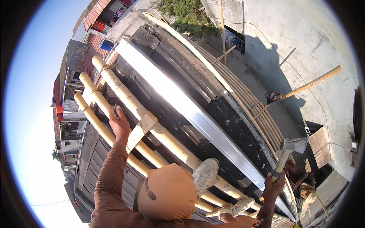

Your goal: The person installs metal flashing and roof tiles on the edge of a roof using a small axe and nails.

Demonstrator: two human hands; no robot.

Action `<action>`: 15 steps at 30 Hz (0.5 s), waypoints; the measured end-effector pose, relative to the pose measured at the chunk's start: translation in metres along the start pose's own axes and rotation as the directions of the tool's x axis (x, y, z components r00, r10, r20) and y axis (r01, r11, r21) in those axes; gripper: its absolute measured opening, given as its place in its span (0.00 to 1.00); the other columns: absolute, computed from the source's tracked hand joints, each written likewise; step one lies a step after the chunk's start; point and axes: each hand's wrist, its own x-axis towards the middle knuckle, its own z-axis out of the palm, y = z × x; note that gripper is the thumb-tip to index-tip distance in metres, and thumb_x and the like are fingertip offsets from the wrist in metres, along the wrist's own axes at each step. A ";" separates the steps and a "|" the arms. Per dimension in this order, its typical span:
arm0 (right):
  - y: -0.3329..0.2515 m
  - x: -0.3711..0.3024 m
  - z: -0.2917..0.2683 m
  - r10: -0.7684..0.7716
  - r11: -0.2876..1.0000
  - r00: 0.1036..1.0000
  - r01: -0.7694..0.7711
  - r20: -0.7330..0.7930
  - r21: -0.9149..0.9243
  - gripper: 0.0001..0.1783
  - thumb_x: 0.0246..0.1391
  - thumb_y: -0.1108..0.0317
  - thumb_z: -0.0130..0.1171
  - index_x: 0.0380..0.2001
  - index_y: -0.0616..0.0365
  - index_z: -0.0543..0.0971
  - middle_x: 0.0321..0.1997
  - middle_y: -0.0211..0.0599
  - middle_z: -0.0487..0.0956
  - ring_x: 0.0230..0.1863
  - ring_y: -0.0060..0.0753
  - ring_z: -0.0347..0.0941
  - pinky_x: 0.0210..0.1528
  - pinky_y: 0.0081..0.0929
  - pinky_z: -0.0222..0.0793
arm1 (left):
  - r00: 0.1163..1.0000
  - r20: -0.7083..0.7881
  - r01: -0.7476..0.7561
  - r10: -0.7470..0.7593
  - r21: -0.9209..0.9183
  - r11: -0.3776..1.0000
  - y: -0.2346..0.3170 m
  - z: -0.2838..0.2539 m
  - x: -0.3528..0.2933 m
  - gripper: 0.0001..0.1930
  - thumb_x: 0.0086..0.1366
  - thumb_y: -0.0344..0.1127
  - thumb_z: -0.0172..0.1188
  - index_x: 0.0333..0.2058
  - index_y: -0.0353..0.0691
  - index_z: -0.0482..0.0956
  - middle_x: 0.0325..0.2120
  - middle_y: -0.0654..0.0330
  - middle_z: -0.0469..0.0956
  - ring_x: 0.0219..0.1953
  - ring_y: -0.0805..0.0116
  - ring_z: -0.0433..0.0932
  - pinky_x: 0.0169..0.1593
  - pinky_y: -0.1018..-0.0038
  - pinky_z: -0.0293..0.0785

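Near the metal strip [197, 117], the right grip [274, 186] holds a hatchet [284, 155].

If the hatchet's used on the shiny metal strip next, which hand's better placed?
Right, probably: the right hand grips the hatchet near the shiny metal strip's lower end; the left hand is across at a bamboo pole.

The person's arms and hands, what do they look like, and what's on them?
The left sleeve is long, reddish-brown and wrinkled, ending near the wrist. The right sleeve is brownish too, though only partly in view. The left hand and right hand are bare, with no gloves.
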 end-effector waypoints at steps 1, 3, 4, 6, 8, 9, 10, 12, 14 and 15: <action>-0.011 0.003 0.009 -0.029 0.999 0.996 0.032 0.079 -0.035 0.14 0.56 0.71 0.66 0.40 0.62 0.73 0.25 0.38 0.72 0.23 0.35 0.70 0.30 0.36 0.67 | 0.998 0.027 0.050 -0.051 0.039 0.998 -0.021 -0.006 -0.012 0.13 0.75 0.41 0.53 0.41 0.34 0.74 0.22 0.49 0.75 0.24 0.54 0.74 0.34 0.61 0.71; -0.038 0.009 0.033 -0.129 0.985 0.970 0.150 0.205 -0.089 0.13 0.54 0.70 0.67 0.38 0.61 0.73 0.24 0.43 0.74 0.24 0.45 0.73 0.31 0.40 0.68 | 0.975 0.089 0.188 -0.204 0.162 0.969 -0.047 -0.017 -0.030 0.15 0.74 0.44 0.53 0.42 0.36 0.75 0.25 0.46 0.78 0.29 0.47 0.79 0.37 0.55 0.71; -0.053 0.008 0.046 -0.200 0.967 0.944 0.233 0.261 -0.103 0.13 0.54 0.70 0.67 0.38 0.60 0.74 0.24 0.45 0.76 0.25 0.48 0.76 0.31 0.39 0.68 | 0.958 0.122 0.227 -0.260 0.233 0.946 -0.057 -0.021 -0.036 0.16 0.74 0.45 0.51 0.44 0.37 0.75 0.27 0.42 0.79 0.33 0.39 0.80 0.39 0.50 0.71; -0.075 0.005 0.065 -0.204 0.966 0.905 0.249 0.373 -0.075 0.14 0.52 0.70 0.68 0.38 0.60 0.75 0.27 0.46 0.79 0.29 0.54 0.79 0.32 0.41 0.71 | 0.954 0.140 0.213 -0.264 0.302 0.929 -0.086 -0.019 -0.050 0.15 0.75 0.46 0.50 0.44 0.38 0.73 0.27 0.40 0.80 0.33 0.36 0.80 0.38 0.48 0.72; -0.104 0.005 0.077 -0.274 0.918 0.855 0.369 0.440 -0.144 0.14 0.51 0.70 0.68 0.39 0.60 0.75 0.29 0.47 0.80 0.32 0.55 0.81 0.34 0.42 0.73 | 0.940 0.151 0.268 -0.307 0.235 0.934 -0.083 -0.009 -0.057 0.16 0.75 0.46 0.49 0.45 0.38 0.73 0.30 0.40 0.81 0.36 0.36 0.80 0.41 0.48 0.73; -0.114 0.006 0.081 -0.287 0.892 0.825 0.415 0.486 -0.179 0.15 0.51 0.69 0.69 0.39 0.60 0.75 0.30 0.48 0.81 0.32 0.56 0.81 0.34 0.43 0.74 | 0.932 0.136 0.307 -0.337 0.198 0.931 -0.085 -0.004 -0.060 0.16 0.75 0.47 0.49 0.45 0.38 0.73 0.29 0.41 0.81 0.35 0.36 0.80 0.40 0.48 0.73; -0.126 0.008 0.089 -0.318 0.871 0.791 0.461 0.522 -0.167 0.16 0.51 0.68 0.70 0.39 0.60 0.75 0.30 0.48 0.81 0.33 0.56 0.81 0.35 0.44 0.74 | 0.923 0.117 0.347 -0.368 0.167 0.923 -0.089 -0.005 -0.063 0.16 0.75 0.47 0.49 0.45 0.39 0.72 0.28 0.42 0.81 0.35 0.36 0.80 0.40 0.49 0.73; -0.153 0.010 0.110 -0.364 0.832 0.729 0.534 0.580 -0.149 0.18 0.51 0.66 0.71 0.40 0.60 0.74 0.31 0.48 0.81 0.34 0.57 0.81 0.35 0.45 0.75 | 0.903 0.142 0.386 -0.405 0.142 0.912 -0.077 -0.004 -0.060 0.16 0.75 0.47 0.49 0.45 0.40 0.72 0.28 0.43 0.81 0.35 0.37 0.80 0.40 0.49 0.73; -0.192 0.011 0.149 -0.428 0.790 0.656 0.605 0.621 -0.095 0.19 0.51 0.66 0.71 0.40 0.60 0.73 0.32 0.49 0.81 0.36 0.58 0.81 0.37 0.46 0.75 | 0.861 0.199 0.441 -0.467 0.165 0.882 -0.081 -0.006 -0.059 0.16 0.75 0.50 0.49 0.46 0.43 0.72 0.30 0.43 0.81 0.36 0.37 0.80 0.41 0.49 0.74; -0.214 0.008 0.172 -0.458 0.770 0.615 0.636 0.642 -0.060 0.19 0.51 0.66 0.71 0.40 0.61 0.73 0.32 0.48 0.81 0.36 0.58 0.80 0.37 0.47 0.75 | 0.839 0.219 0.462 -0.497 0.194 0.865 -0.084 -0.009 -0.058 0.16 0.75 0.50 0.49 0.46 0.43 0.72 0.31 0.43 0.82 0.37 0.38 0.81 0.42 0.50 0.74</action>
